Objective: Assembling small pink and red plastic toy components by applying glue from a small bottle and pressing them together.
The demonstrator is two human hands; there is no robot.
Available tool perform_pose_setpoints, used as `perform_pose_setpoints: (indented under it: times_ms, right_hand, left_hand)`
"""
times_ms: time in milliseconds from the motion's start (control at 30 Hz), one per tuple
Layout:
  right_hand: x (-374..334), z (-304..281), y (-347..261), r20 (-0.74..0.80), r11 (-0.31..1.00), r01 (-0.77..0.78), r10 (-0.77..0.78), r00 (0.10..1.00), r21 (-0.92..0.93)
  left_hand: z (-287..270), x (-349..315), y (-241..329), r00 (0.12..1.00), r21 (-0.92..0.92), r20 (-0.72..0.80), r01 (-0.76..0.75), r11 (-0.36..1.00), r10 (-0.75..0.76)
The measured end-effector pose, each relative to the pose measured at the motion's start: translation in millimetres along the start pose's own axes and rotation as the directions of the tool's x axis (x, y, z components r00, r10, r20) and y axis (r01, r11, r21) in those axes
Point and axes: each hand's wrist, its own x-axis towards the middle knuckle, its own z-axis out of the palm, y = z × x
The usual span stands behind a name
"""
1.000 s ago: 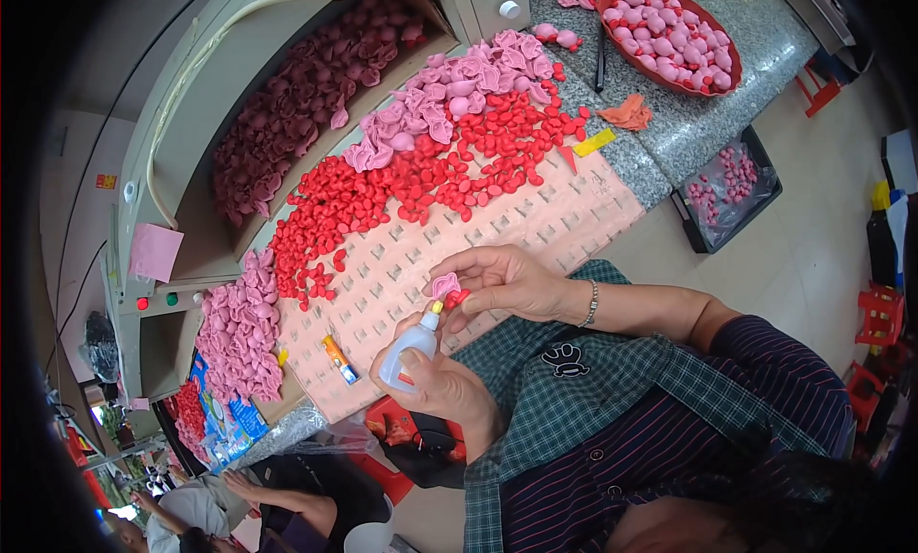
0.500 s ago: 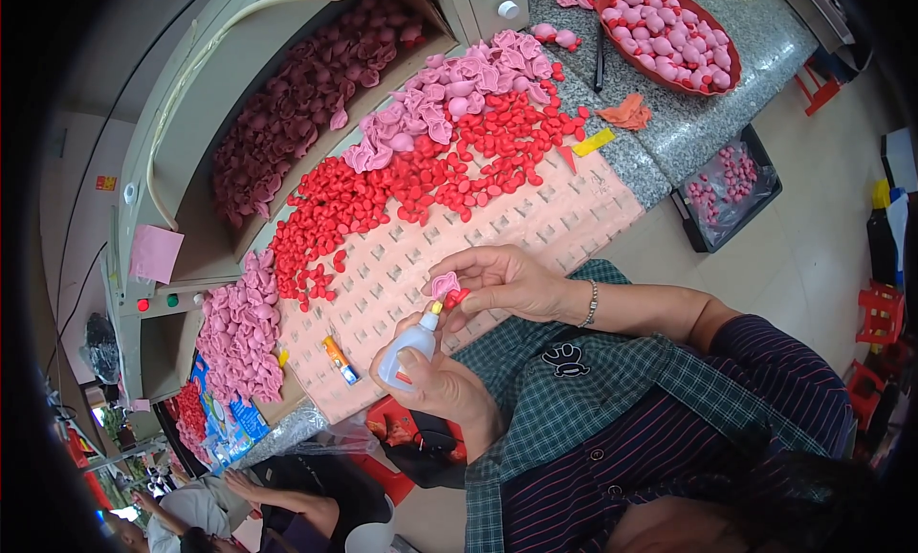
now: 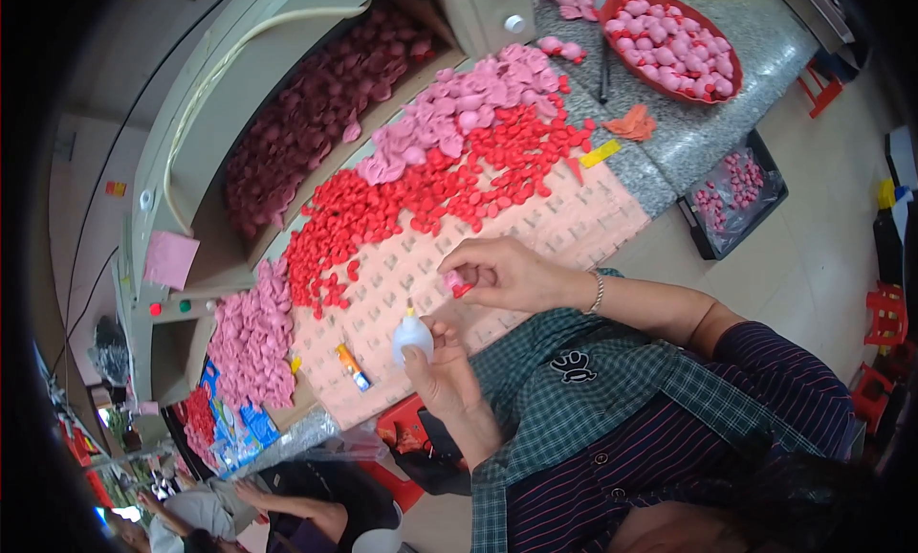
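The left hand (image 3: 448, 386) grasps a whitish squeeze bottle (image 3: 412, 342), its yellow nozzle (image 3: 410, 311) directed away from the body. The right hand (image 3: 521, 277) pinches a small pink-and-red piece (image 3: 453, 280) between thumb and fingers, near the nozzle but apart from it. Both are held above a pale pink patterned cloth (image 3: 564, 223), where loose red pieces (image 3: 421, 191) lie beside heaped pink pieces (image 3: 469, 99); an orange-and-blue tube (image 3: 352, 365) rests near the bottle.

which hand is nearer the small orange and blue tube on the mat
Left. In the picture, the left hand, holding a bottle, is right of the tube; the right hand is farther off, up and to the right.
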Motion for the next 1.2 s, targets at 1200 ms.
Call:
perform_pose_setpoints:
  times_ms: [1200]
  right_hand:
    - [-76,-212,-23,-0.419,0.535,-0.133,-0.458,0.784,-0.834]
  left_hand:
    - [152,16,-124,0.701,0.691,0.688,-0.554,0.464,-0.188]
